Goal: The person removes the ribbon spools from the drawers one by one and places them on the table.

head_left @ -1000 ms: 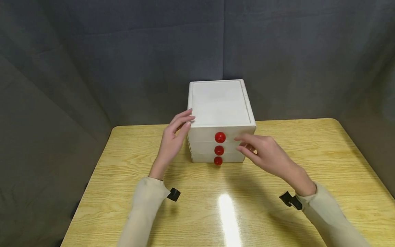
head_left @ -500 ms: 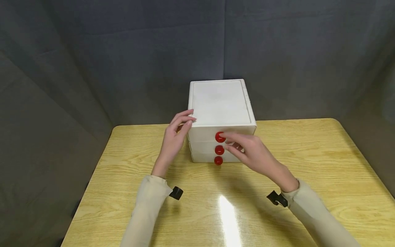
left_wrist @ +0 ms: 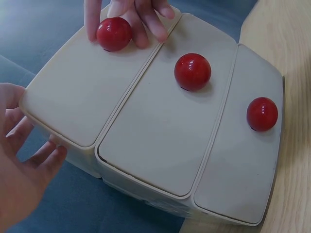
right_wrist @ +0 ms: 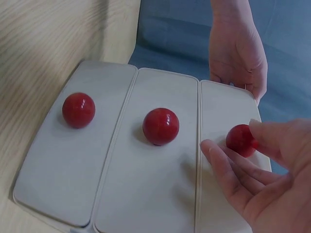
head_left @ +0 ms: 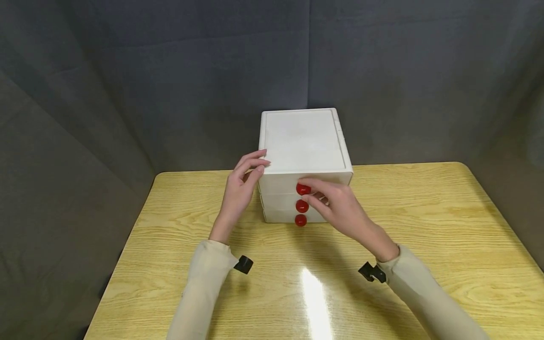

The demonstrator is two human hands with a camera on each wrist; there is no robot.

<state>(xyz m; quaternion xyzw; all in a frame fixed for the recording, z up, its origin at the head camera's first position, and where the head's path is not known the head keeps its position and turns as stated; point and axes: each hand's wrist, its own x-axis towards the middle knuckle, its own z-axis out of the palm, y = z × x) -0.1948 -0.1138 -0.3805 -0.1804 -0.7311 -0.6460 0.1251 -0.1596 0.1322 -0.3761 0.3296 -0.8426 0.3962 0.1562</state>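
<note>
A white drawer unit [head_left: 303, 141] stands toward the back of the table, its stacked drawers pushed in. Each drawer front carries a round red knob. My right hand [head_left: 342, 208] is at the top knob [head_left: 303, 189], index finger curled over its upper side and thumb low beside it. In the right wrist view the knob [right_wrist: 239, 140] sits between those fingers. My left hand [head_left: 238, 189] rests on the unit's left front edge, fingertips on the top; in the left wrist view its fingers [left_wrist: 41, 160] lie along the top drawer's corner.
The middle knob [head_left: 302, 206] and bottom knob [head_left: 301, 220] line up under the top one. The wooden table [head_left: 178, 226] extends to both sides. A dark grey curtain [head_left: 204, 85] hangs right behind the unit.
My right hand has moved left from the drawer front's right side to the top knob, its fingers coming round it. The left hand stays at the unit's edge.
</note>
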